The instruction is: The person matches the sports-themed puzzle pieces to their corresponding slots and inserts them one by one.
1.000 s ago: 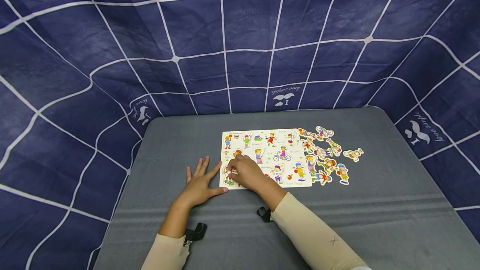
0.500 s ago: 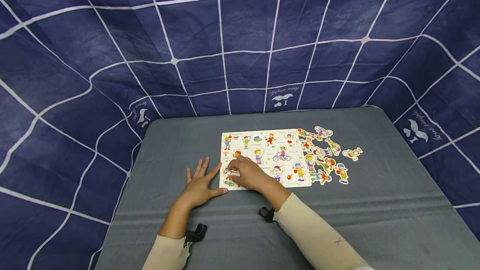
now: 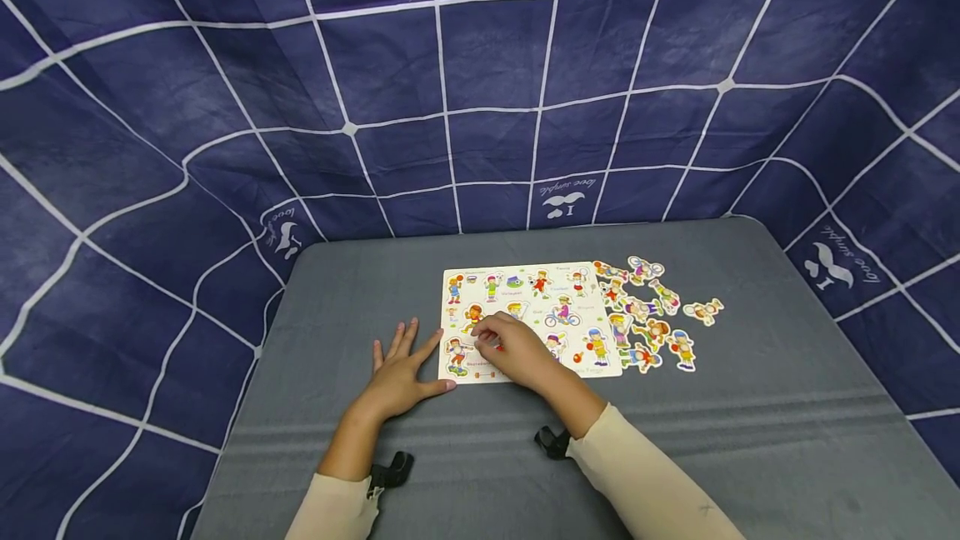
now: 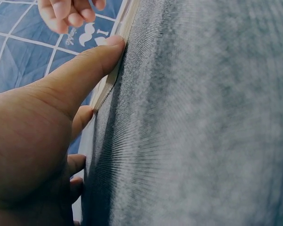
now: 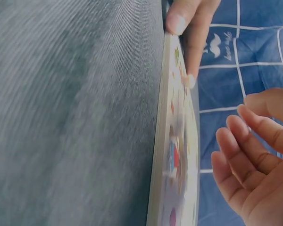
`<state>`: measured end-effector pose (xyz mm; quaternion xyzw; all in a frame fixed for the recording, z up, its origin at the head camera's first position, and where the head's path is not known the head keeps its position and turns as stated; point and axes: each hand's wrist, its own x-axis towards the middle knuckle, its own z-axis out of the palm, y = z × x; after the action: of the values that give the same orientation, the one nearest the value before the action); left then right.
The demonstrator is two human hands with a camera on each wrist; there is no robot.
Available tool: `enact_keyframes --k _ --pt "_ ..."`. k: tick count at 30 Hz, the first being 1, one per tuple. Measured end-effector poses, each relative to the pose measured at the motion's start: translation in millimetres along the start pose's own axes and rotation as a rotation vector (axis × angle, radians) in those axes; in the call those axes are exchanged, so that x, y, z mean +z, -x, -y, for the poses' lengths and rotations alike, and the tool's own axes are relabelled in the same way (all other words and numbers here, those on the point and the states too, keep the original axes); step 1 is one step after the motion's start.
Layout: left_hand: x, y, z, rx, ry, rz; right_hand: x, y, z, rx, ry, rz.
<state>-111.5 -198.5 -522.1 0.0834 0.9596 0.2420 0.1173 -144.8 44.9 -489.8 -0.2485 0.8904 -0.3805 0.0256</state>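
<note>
A white puzzle board (image 3: 459, 290) printed with children playing sports lies flat on the grey table. My left hand (image 3: 397, 377) is spread at its left side, thumb at the near left corner; in the left wrist view the thumb (image 4: 92, 63) touches the board's edge. Above the lower middle of the board hovers my right hand (image 3: 521, 352), hiding some pictures beneath it. The right wrist view shows that right hand (image 5: 259, 155) with loosely bent fingers, apart from the board and holding nothing. A skateboarder picture (image 3: 457, 357) shows at the board's lower left.
Several loose sports-figure pieces (image 3: 642, 309) lie in a cluster at the board's right side, some against its edge. One piece (image 3: 703, 312) sits farther right, by itself. Dark blue cloth (image 3: 495, 148) with white lines hangs behind the table (image 3: 360, 290).
My right hand has lifted off the skateboarder picture and shifted right, uncovering it and the boxer picture above. My left hand stays in place.
</note>
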Motion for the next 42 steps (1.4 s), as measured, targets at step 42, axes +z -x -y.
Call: enact_keyframes --k 42 --pt "-3.2 0.9 -0.7 -0.013 0.006 0.015 -64 60 -58 0.182 -0.115 -0.311"
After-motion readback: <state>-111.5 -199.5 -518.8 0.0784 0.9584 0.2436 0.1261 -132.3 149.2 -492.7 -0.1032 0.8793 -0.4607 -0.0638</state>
